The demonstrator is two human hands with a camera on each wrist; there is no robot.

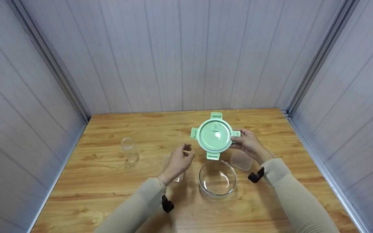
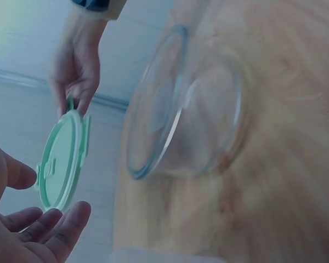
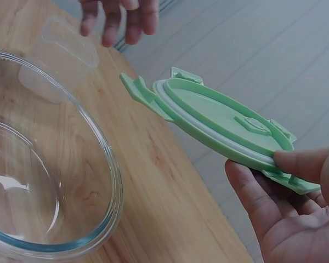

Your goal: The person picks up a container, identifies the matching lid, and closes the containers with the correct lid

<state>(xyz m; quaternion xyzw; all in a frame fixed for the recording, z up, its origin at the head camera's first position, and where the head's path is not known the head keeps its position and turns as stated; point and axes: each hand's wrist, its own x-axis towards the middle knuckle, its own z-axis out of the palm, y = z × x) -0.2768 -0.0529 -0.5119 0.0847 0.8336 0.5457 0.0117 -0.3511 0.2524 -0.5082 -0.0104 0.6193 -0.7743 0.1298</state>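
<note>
My right hand pinches the right edge of a round green lid, thumb on one face and fingers behind. Four flaps stick out around the lid, and a pale seal runs along its rim in the right wrist view. The lid is held up above the table, just beyond a round glass bowl that stands with its mouth up. My left hand hovers left of the lid with loosely bent fingers and holds nothing. In the left wrist view its fingers overlap the lid's near edge.
A clear plastic container sits on the wooden table beneath my left hand. Near my right hand lies a translucent squarish lid. An upright clear glass stands at the left. Panel walls enclose the table.
</note>
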